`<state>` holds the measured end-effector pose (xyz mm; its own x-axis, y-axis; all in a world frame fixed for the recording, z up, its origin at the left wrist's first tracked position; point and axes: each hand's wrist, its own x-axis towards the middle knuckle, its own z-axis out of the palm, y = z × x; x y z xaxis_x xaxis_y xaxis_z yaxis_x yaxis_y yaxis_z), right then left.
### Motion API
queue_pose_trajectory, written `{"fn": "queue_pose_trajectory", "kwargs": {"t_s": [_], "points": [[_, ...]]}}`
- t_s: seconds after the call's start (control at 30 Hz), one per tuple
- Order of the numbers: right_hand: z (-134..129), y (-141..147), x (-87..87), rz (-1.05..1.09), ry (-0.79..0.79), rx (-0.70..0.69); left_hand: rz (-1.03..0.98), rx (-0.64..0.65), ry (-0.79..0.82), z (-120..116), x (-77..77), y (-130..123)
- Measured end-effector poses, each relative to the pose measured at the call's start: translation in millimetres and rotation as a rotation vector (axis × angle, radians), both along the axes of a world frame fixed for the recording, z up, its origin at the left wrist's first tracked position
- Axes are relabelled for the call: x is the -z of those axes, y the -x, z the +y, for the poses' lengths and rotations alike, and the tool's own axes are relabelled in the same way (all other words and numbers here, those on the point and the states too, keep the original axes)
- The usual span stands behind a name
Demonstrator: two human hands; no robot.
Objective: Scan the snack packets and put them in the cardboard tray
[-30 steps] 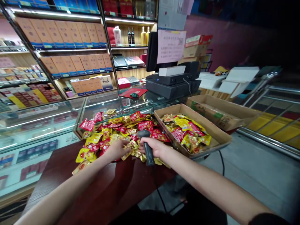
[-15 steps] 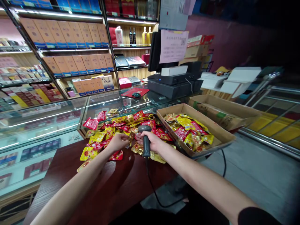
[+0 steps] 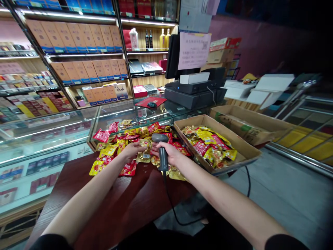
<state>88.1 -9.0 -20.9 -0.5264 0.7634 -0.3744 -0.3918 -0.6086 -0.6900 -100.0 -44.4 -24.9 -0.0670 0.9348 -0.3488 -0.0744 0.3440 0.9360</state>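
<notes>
A gold snack packet with its barcode side showing is pinched in my left hand, above the near edge of a heap of red and yellow packets. Just to the right, my right hand wraps round the handle of a dark grey barcode scanner, whose head is up and whose cable hangs down past the table. More gold packets lie under and beside the scanner. The fingers of my right hand are close to the gold packet; contact is unclear.
A cardboard tray of packets stands at the right, with another cardboard box behind it. The dark red table meets a glass counter. A monitor and cash drawer stand behind; shelves of boxes line the back.
The gold packet in my left hand is now raised and turned with its barcode side in view. A packet at the heap's near left corner is no longer visible.
</notes>
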Motion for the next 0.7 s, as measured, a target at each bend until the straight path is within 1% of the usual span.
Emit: {"fn": "queue_pose_trajectory", "kwargs": {"t_s": [0.17,0.23,0.3,0.37,0.47,0.53,0.6,0.7], "points": [[-10.5,-10.9,-22.4,-0.046,-0.121,0.058,-0.069,-0.04,-0.022,11.6,-8.6,-0.9],[-20.7,-18.4,-30.1,-0.08,-0.166,0.063,-0.108,-0.065,-0.018,18.5,-8.2,-3.2],[-34.1,-25.4,-33.9,-0.125,-0.199,0.055,-0.116,-0.089,-0.011,26.0,-4.9,-6.9],[-48.8,-30.4,-32.4,-0.188,-0.222,0.067,-0.098,-0.09,0.008,32.9,-0.8,-12.1],[-68.3,-33.8,-21.9,-0.296,-0.281,0.067,-0.042,-0.061,0.053,40.6,2.4,-21.9],[-77.3,-34.3,-12.9,-0.365,-0.343,0.047,-0.028,-0.055,0.07,44.2,1.3,-29.1],[-83.2,-34.3,-5.7,-0.418,-0.396,0.049,-0.058,-0.046,0.08,47.1,-1.8,-35.5],[-87.6,-34.3,-0.6,-0.474,-0.427,0.077,-0.126,-0.014,0.088,50.7,-7.7,-41.8]]}}
